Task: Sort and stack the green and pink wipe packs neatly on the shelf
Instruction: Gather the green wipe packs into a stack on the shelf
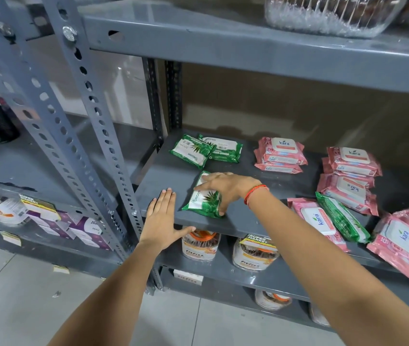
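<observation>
My right hand [228, 189] lies over a green wipe pack [202, 203] near the front of the grey shelf [253, 221], fingers curled round its edges. My left hand [162, 221] rests flat and open at the shelf's front left edge, just left of that pack. Two more green packs [206, 151] overlap at the back left. A stack of pink packs [279, 154] stands at the back middle, and more pink packs [350, 176] are piled to the right. Another green pack [343, 218] leans on a pink pack [319, 223] at the front right.
Loose pink packs [403, 240] hang over the shelf's front right edge. Grey slotted uprights [93, 116] stand to the left. Jars [254, 253] fill the shelf below, and a clear plastic container [330, 16] sits on the shelf above.
</observation>
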Demonstrator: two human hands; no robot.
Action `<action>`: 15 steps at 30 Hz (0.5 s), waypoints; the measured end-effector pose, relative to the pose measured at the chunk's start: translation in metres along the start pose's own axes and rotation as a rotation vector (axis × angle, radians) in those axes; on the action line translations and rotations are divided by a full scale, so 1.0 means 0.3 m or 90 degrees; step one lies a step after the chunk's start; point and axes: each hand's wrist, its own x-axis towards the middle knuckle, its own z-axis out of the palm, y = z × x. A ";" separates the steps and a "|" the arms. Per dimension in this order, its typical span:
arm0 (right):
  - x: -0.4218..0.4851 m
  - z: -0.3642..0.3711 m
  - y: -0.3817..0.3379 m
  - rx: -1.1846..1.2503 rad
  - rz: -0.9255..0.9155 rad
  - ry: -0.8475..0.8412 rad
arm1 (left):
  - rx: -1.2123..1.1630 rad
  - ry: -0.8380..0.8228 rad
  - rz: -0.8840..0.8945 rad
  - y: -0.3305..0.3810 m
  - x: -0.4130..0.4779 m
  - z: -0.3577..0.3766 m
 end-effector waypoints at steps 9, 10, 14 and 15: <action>0.051 0.129 -0.076 0.035 0.211 0.282 | 0.010 -0.002 -0.008 0.001 0.002 0.004; 0.061 0.138 -0.093 0.055 0.235 0.301 | 0.008 0.002 -0.008 0.002 0.001 0.004; 0.098 0.170 -0.151 0.087 0.298 0.362 | 0.004 0.013 -0.003 0.005 -0.001 -0.001; 0.104 0.174 -0.158 0.088 0.305 0.369 | 0.006 0.017 -0.002 0.005 -0.001 -0.002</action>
